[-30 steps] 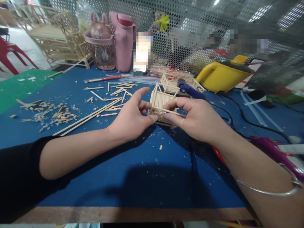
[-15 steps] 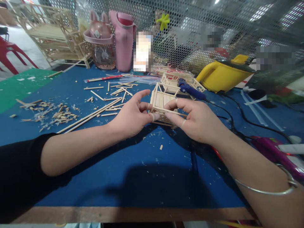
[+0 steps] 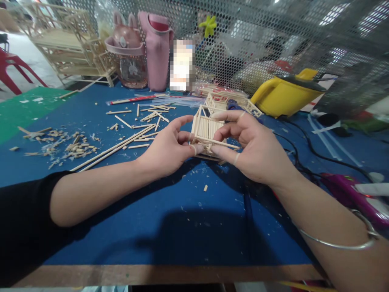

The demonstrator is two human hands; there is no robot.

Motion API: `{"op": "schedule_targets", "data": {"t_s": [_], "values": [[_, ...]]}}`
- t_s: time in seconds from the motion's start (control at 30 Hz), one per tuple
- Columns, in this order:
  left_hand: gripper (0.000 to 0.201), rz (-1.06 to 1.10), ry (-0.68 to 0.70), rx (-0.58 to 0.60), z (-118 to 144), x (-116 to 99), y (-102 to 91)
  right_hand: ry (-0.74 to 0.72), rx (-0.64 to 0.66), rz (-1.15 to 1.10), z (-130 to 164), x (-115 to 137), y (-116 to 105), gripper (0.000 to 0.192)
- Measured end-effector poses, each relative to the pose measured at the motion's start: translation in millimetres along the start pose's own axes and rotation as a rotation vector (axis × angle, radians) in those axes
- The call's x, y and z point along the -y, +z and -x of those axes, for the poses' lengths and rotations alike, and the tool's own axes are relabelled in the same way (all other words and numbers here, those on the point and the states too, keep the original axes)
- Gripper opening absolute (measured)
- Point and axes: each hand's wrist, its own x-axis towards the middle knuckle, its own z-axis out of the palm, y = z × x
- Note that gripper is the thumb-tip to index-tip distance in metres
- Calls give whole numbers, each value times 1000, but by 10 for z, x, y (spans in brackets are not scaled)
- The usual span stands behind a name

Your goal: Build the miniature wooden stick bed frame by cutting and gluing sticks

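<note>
On the blue tabletop (image 3: 219, 198), centre: one miniature stick-built frame (image 3: 205, 129), slatted. Left hand (image 3: 170, 146): thumb and fingers pinched on its near left corner. Right hand (image 3: 258, 150): thumb at the near rail (image 3: 223, 143), fingers curved over the slats (image 3: 209, 125); whether gripping, cannot tell. Handling, as judged: light, stiff, fragile at joints; best held low at the corners. Containers, behind: rabbit-print bottle (image 3: 133, 67), contents indistinct; pink sleeved tumbler (image 3: 158, 56), interior hidden; yellow lidded pot (image 3: 279, 97), contents hidden; clear plastic packet (image 3: 223, 90), holding sticks.
</note>
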Motion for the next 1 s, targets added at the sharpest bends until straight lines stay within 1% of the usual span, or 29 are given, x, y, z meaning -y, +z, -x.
{"op": "schedule_targets", "data": {"t_s": [0.17, 0.27, 0.37, 0.53, 0.6, 0.7, 0.77, 0.83, 1.0], "values": [[65, 6, 1, 9, 1, -11, 2, 16, -54, 24, 26, 15, 11, 48], [68, 18, -6, -5, -3, -4, -2, 27, -62, -29, 29, 15, 24, 50], [70, 15, -13, -16, -6, 8, -7, 48, -54, -103, 28, 10, 30, 52], [73, 7, -17, -18, -2, 17, -19, 77, -6, -138, 32, 17, 11, 52], [74, 13, -29, -13, 1, 12, -25, 103, -14, -178, 22, 24, 5, 44], [77, 39, -35, 23, 4, 2, -32, 154, -82, -233, -21, 23, 17, 28], [78, 52, -22, 47, 8, -1, -33, 188, -109, -234, -64, 11, 35, 24], [79, 54, -11, 53, 15, -4, -32, 221, -104, -241, -110, -5, 54, 25], [83, 31, -6, 47, 34, -3, -25, 272, -74, -364, -189, -46, 71, 33]]}}
